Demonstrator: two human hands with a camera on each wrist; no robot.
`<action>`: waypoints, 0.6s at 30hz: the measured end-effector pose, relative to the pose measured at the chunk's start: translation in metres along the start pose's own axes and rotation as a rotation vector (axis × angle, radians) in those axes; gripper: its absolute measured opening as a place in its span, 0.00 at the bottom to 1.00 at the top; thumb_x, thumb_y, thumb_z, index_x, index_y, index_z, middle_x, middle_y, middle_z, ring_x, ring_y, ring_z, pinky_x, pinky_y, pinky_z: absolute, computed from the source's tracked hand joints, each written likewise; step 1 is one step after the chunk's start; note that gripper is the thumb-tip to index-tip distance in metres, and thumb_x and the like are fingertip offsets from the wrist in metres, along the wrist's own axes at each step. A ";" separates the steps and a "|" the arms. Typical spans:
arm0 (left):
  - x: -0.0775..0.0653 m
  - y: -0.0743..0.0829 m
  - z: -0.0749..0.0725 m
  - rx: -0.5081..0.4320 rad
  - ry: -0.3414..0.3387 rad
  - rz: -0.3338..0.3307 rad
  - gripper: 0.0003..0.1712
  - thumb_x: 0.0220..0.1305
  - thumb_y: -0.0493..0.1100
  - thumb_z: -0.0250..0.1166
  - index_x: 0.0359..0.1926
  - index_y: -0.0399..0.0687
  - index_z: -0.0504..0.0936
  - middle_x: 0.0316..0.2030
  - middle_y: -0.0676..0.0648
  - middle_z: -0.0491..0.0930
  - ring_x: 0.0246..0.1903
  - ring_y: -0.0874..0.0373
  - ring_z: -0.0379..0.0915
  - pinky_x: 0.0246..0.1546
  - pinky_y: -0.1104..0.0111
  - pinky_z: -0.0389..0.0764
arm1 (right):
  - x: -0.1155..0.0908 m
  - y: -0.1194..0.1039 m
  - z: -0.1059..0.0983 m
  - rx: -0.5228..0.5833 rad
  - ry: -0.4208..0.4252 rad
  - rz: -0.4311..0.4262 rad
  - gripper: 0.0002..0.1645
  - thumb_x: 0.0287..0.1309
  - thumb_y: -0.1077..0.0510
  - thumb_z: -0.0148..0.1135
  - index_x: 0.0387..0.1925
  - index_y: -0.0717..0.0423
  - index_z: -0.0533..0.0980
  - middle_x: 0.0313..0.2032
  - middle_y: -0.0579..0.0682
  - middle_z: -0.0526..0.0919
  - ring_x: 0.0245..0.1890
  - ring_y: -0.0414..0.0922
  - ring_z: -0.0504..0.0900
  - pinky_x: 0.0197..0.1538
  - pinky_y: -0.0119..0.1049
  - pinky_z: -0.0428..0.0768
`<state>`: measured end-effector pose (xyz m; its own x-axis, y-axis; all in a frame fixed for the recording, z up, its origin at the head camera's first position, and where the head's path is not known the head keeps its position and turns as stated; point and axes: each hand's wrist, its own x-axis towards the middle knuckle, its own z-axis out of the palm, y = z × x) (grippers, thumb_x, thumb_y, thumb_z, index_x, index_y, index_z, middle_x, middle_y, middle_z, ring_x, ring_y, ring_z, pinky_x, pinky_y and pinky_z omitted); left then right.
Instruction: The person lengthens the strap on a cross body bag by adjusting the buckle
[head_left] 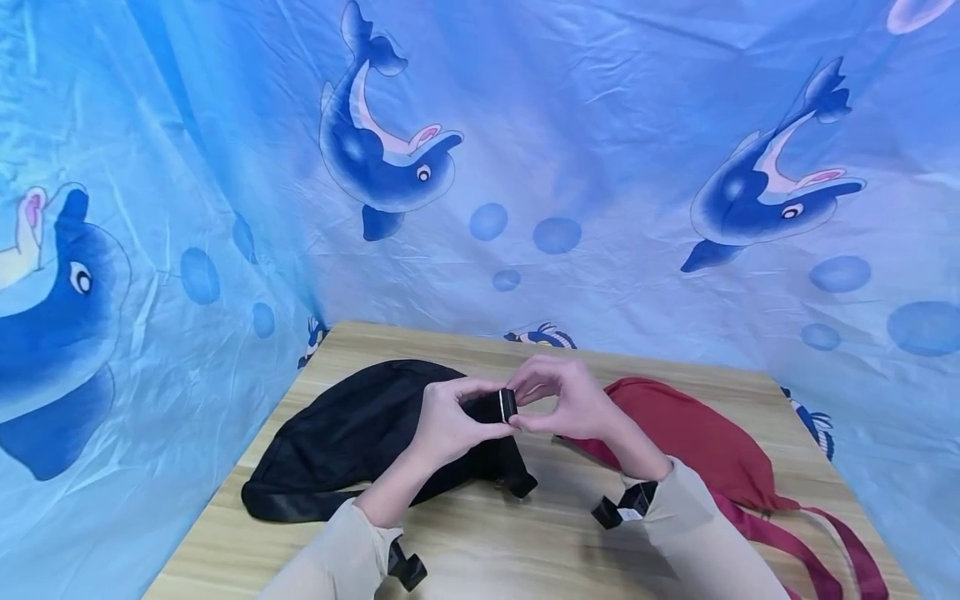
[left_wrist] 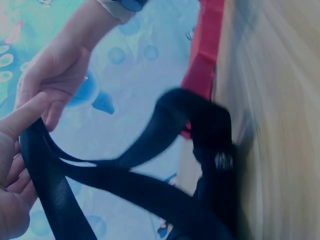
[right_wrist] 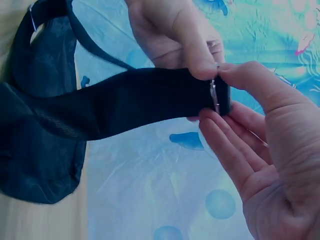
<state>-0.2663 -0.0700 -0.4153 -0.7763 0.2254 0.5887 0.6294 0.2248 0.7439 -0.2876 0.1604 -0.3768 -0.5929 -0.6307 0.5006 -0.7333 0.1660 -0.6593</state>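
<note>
A black waist bag (head_left: 352, 425) lies on the table, and its wide black strap (right_wrist: 135, 102) rises from it to both hands. My left hand (head_left: 446, 421) pinches the strap between thumb and fingers. Opposite it, my right hand (head_left: 573, 404) pinches the strap's folded end, where a thin metal slider (right_wrist: 215, 95) crosses the webbing. Both sets of fingertips meet close around that slider. In the left wrist view, the strap (left_wrist: 55, 195) hangs in loops below the hands.
A red waist bag (head_left: 690, 425) with a dark red strap (head_left: 787, 542) lies at the right of the wooden table (head_left: 480, 554). Blue dolphin-print sheeting (head_left: 615, 150) stands behind and at the sides. Black wrist devices (head_left: 626, 504) hang below each forearm.
</note>
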 end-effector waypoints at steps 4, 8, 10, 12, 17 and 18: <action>-0.002 0.000 0.001 -0.050 -0.003 -0.054 0.25 0.46 0.40 0.88 0.48 0.47 0.93 0.43 0.47 0.94 0.44 0.55 0.92 0.49 0.66 0.90 | -0.004 0.004 0.003 0.058 0.069 -0.001 0.20 0.53 0.67 0.81 0.47 0.57 0.85 0.44 0.55 0.88 0.44 0.43 0.90 0.50 0.42 0.92; -0.003 0.001 0.002 -0.048 0.012 -0.105 0.26 0.45 0.41 0.89 0.48 0.49 0.93 0.42 0.48 0.94 0.43 0.57 0.92 0.48 0.70 0.90 | -0.008 0.008 0.002 0.167 0.159 0.006 0.22 0.52 0.77 0.75 0.49 0.64 0.82 0.49 0.62 0.86 0.53 0.41 0.87 0.59 0.40 0.88; -0.003 0.001 0.002 -0.021 0.025 -0.128 0.26 0.43 0.42 0.90 0.47 0.50 0.94 0.42 0.49 0.94 0.42 0.58 0.92 0.46 0.71 0.90 | -0.008 0.009 0.003 0.212 0.163 -0.012 0.26 0.52 0.80 0.72 0.53 0.69 0.79 0.53 0.66 0.84 0.57 0.42 0.86 0.64 0.38 0.85; -0.003 0.002 0.002 0.004 0.036 -0.141 0.26 0.43 0.43 0.90 0.47 0.50 0.94 0.41 0.49 0.94 0.42 0.58 0.92 0.46 0.70 0.90 | -0.007 0.009 0.004 0.210 0.142 -0.032 0.29 0.53 0.80 0.73 0.57 0.70 0.77 0.56 0.67 0.84 0.61 0.42 0.85 0.68 0.36 0.83; -0.002 0.006 0.003 0.032 0.036 -0.155 0.26 0.43 0.46 0.90 0.46 0.47 0.94 0.42 0.48 0.94 0.42 0.56 0.92 0.46 0.67 0.91 | -0.004 0.006 0.009 0.116 0.124 -0.025 0.26 0.55 0.70 0.79 0.56 0.62 0.83 0.53 0.61 0.89 0.58 0.43 0.87 0.69 0.34 0.80; -0.002 0.007 0.003 0.035 0.028 -0.162 0.27 0.43 0.47 0.90 0.46 0.47 0.94 0.42 0.48 0.94 0.42 0.55 0.92 0.46 0.66 0.91 | -0.004 0.005 0.010 0.112 0.139 -0.016 0.25 0.55 0.70 0.79 0.55 0.61 0.84 0.52 0.60 0.90 0.56 0.43 0.88 0.67 0.33 0.82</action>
<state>-0.2606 -0.0661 -0.4124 -0.8683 0.1572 0.4705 0.4960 0.2888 0.8189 -0.2855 0.1563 -0.3877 -0.6277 -0.5203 0.5790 -0.7058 0.0667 -0.7053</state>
